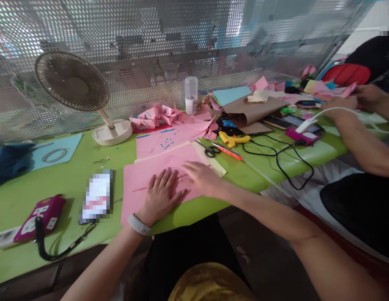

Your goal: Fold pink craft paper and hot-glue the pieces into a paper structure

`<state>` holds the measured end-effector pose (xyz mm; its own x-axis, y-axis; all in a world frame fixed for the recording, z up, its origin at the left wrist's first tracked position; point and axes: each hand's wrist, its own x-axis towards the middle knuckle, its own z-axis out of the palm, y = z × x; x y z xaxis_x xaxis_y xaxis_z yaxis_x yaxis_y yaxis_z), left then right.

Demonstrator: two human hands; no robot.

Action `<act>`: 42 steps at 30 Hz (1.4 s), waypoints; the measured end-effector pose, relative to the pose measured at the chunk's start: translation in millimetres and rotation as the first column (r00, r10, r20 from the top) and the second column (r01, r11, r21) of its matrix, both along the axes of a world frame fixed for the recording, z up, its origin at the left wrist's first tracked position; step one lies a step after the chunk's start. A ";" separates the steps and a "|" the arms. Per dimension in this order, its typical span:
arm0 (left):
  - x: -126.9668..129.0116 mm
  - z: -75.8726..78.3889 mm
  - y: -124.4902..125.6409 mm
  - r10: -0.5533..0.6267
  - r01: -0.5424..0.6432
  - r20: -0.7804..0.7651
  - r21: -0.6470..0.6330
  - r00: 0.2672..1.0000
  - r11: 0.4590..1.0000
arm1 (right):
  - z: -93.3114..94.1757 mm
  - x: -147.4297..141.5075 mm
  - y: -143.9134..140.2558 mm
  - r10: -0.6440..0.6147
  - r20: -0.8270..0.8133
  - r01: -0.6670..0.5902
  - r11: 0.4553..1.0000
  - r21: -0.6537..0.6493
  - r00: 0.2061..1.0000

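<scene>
A pink paper sheet (133, 177) lies at the table's front edge, with a thin raised line or fold (139, 189) running across it. My left hand (161, 194) rests flat on this sheet, fingers spread, a pale band round its wrist. Beside it, my right hand (202, 177) lies over the right part of the sheet with its fingers stretched leftward; its fingertips are slightly blurred. Under the pink sheet, cream paper (218, 167) sticks out on the right. Black-handled scissors (211, 151) and an orange cutter (227, 151) lie just beyond my right hand.
A yellow glue gun (234, 139), a clear bottle (191, 96) and folded pink pieces (157, 117) lie farther back. On the left are a fan (113, 133), a phone (98, 194) and a magenta power strip (42, 213). A co-worker's hands (341, 104) handle paper at right.
</scene>
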<state>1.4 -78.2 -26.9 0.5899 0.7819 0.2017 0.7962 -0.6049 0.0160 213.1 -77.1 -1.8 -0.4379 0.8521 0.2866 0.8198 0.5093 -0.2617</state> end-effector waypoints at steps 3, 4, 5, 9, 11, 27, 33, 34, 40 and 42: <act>-2.1 -2.4 1.5 -0.015 0.015 -0.016 0.012 1.000 1.000 | -18.1 -19.0 -11.2 0.053 0.080 -0.050 0.998 -0.035 0.995; -2.7 -2.8 1.8 -0.019 0.019 -0.018 0.013 1.000 1.000 | -21.3 -20.7 -12.8 0.052 0.094 -0.049 0.998 -0.040 0.994; -3.2 -3.0 1.8 -0.022 0.022 -0.019 0.011 1.000 1.000 | -22.9 -20.8 -13.6 0.050 0.100 -0.046 0.998 -0.042 0.994; -3.8 -1.7 1.3 -0.021 0.021 -0.022 -0.016 1.000 1.000 | -20.1 -17.0 -13.4 0.051 0.110 -0.045 0.997 -0.058 0.993; -3.5 -0.6 1.0 -0.024 0.024 -0.020 -0.016 1.000 1.000 | -18.3 -16.8 -13.4 0.048 0.115 -0.041 0.997 -0.066 0.992; 5.8 9.2 -6.4 0.044 -0.045 -0.008 -0.163 0.999 0.986 | -32.5 -15.3 -15.5 0.045 0.170 -0.041 0.999 -0.026 0.984; 5.9 7.6 -7.1 0.055 -0.052 0.015 -0.162 0.998 0.985 | -33.5 -14.2 -15.0 0.054 0.168 -0.050 0.998 -0.028 0.984; 6.0 8.0 -7.5 0.061 -0.058 0.016 -0.160 0.998 0.985 | -33.3 -14.2 -15.1 0.055 0.172 -0.050 0.998 -0.031 0.984; 8.3 15.4 -11.8 0.115 -0.115 -0.009 -0.157 0.993 0.981 | -30.1 -15.9 -16.5 0.034 0.201 -0.025 0.999 -0.044 0.979; 9.0 18.5 -13.2 0.128 -0.131 -0.033 -0.163 0.991 0.978 | -28.8 -16.4 -16.7 0.031 0.205 -0.022 0.999 -0.048 0.978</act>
<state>10.4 -91.4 -8.4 0.4845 0.8732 0.0525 0.8688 -0.4873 0.0881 196.7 -93.8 -30.6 -0.5064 0.8492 0.1498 0.8447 0.5234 -0.1122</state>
